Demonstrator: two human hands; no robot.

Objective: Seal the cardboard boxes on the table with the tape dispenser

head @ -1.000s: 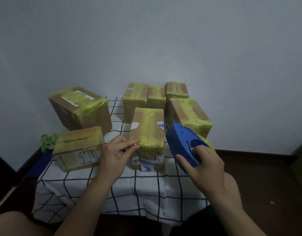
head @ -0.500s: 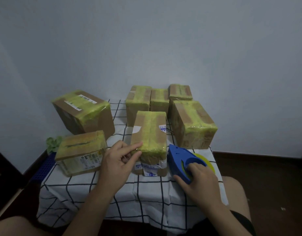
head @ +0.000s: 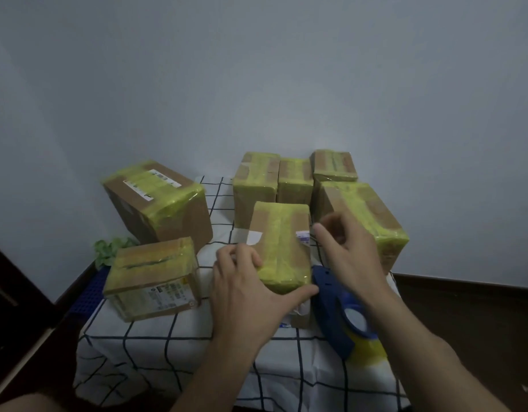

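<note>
- Tape dispenser (head: 331, 295): blue body, yellow roll (head: 369, 352) at its near end. Lies on the checked table cloth (head: 155, 352) at 3 o'clock of centre box (head: 280, 242), nose just beside that box's near-right corner. R forearm crosses above it.
- Centre box: cardboard, top wrapped lengthwise in yellow-green tape, white labels on both long edges. Sits mid-table, long axis 12–6.
- Left hand (head: 244, 295): I read a firm hold on centre box's near end. Fingers curl over the 9 o'clock edge, thumb (head: 304, 291) lies along the 6 o'clock top edge.
- Right hand (head: 352, 257): fingers curled at the box's 3 o'clock edge by the label. Blurred, so I can't tell if it grips or only touches.
- Other boxes, all w/ yellow-green tape: large box (head: 158, 203) at 10 o'clock; low box (head: 152, 278) at 8 o'clock; rear-left box (head: 255, 179), rear-mid box (head: 295, 179) and rear-right box (head: 334, 165) in a row at 12; right box (head: 372, 215) at 2 o'clock.
- Misc: green leafy item (head: 108, 248) and blue crate (head: 90, 292) off the table's 9 o'clock side.
</note>
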